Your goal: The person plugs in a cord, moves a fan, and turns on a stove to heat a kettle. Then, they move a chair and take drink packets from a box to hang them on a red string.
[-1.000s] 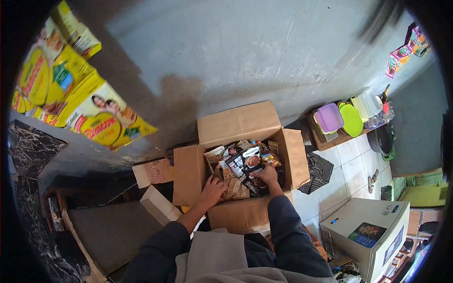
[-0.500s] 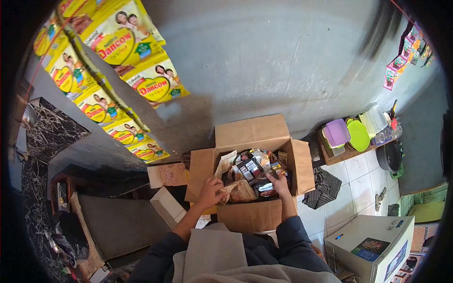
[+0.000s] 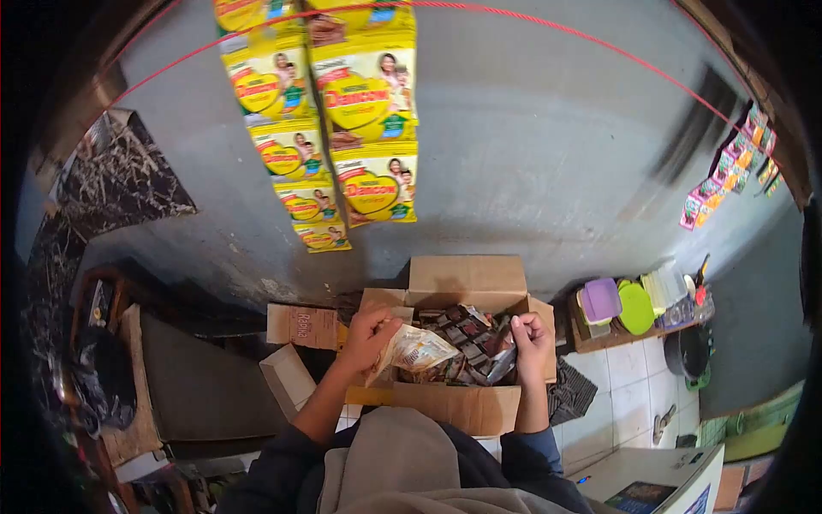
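Observation:
An open cardboard box [image 3: 462,407] full of dark and brown sachets [image 3: 467,330] stands in front of me, its flaps folded out. My left hand [image 3: 370,336] is closed on a cream-and-brown packet [image 3: 417,349] at the box's left side, its printed face turned up. Over the right side of the box, my right hand [image 3: 533,344] pinches the edge of a shiny silver-and-dark sachet [image 3: 502,364]. The lower ends of both packets reach down among the other sachets, so their full shape is hidden.
Strips of yellow Dancow sachets [image 3: 368,94] hang before the grey wall, below a red cord [image 3: 514,19]. A smaller carton [image 3: 301,325] lies left of the box. Plastic containers [image 3: 635,308] sit on a low shelf at right, with a white fridge [image 3: 659,488] nearer me.
My view has tilted up and turned. Both hands have risen relative to the box; the left lifts the cream packet, and the right has raised a silvery sachet's edge.

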Demonstrator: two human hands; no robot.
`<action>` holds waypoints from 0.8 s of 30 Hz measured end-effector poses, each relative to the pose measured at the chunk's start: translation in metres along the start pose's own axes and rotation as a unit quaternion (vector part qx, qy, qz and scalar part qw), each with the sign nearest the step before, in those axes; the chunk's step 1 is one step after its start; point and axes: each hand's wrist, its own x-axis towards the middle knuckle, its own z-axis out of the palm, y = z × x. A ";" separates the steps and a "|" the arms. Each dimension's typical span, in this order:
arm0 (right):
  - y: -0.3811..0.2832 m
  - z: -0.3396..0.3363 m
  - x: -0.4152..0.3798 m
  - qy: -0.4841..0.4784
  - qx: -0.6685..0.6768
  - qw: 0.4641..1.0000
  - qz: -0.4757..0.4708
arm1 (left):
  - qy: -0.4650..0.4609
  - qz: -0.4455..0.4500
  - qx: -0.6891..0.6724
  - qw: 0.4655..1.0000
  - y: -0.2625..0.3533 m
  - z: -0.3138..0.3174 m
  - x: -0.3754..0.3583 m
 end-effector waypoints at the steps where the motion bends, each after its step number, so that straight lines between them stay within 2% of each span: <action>1: -0.011 0.003 0.002 -0.012 0.000 1.000 -0.007 | 0.013 0.004 0.002 1.000 0.013 -0.009 0.005; 4: -0.049 0.015 0.006 0.009 0.136 0.990 -0.024 | -0.040 0.031 0.059 0.997 0.035 -0.033 0.016; 5: -0.058 0.016 0.012 0.030 0.030 0.992 -0.117 | -0.032 0.032 0.060 0.997 0.039 -0.040 0.018; 7: -0.081 0.022 0.013 0.026 0.032 0.993 -0.114 | -0.107 0.106 0.103 0.983 0.053 -0.049 0.022; 9: -0.082 0.029 0.014 -0.052 -0.003 0.997 -0.054 | -0.105 0.140 0.104 0.979 0.064 -0.048 0.024; 10: -0.085 0.030 0.013 -0.134 -0.067 0.989 0.009 | -0.106 0.173 0.104 0.974 0.069 -0.046 0.026; 12: -0.083 0.049 0.003 -0.272 -0.160 0.947 0.058 | -0.137 0.199 0.130 0.962 0.081 -0.042 0.032; 13: -0.072 0.062 -0.001 -0.320 -0.170 0.931 -0.048 | -0.170 0.223 0.155 0.947 0.084 -0.037 0.034; 14: -0.077 0.071 -0.008 -0.365 -0.160 0.917 0.008 | -0.185 0.235 0.134 0.945 0.081 -0.030 0.037; 15: -0.060 0.082 -0.010 -0.368 -0.163 0.909 -0.111 | -0.183 0.234 0.133 0.946 0.078 -0.022 0.038; 17: -0.050 0.086 -0.014 -0.440 -0.221 0.870 0.027 | -0.167 0.265 0.118 0.942 0.076 -0.010 0.040; 18: -0.045 0.087 -0.015 -0.440 -0.222 0.870 0.027 | -0.213 0.187 0.123 0.951 0.079 -0.012 0.040; 19: -0.039 0.087 -0.015 -0.437 -0.220 0.872 0.034 | -0.213 0.187 0.123 0.951 0.076 -0.012 0.040; 21: -0.035 0.086 -0.015 -0.434 -0.217 0.874 0.042 | -0.114 0.087 0.094 0.985 0.062 -0.011 0.037; 23: -0.034 0.083 -0.015 -0.380 -0.173 0.908 0.036 | -0.086 0.081 0.123 0.985 0.034 -0.019 0.021; 24: -0.031 0.080 -0.015 -0.352 -0.155 0.923 0.027 | -0.079 -0.027 0.130 0.988 0.020 -0.023 0.008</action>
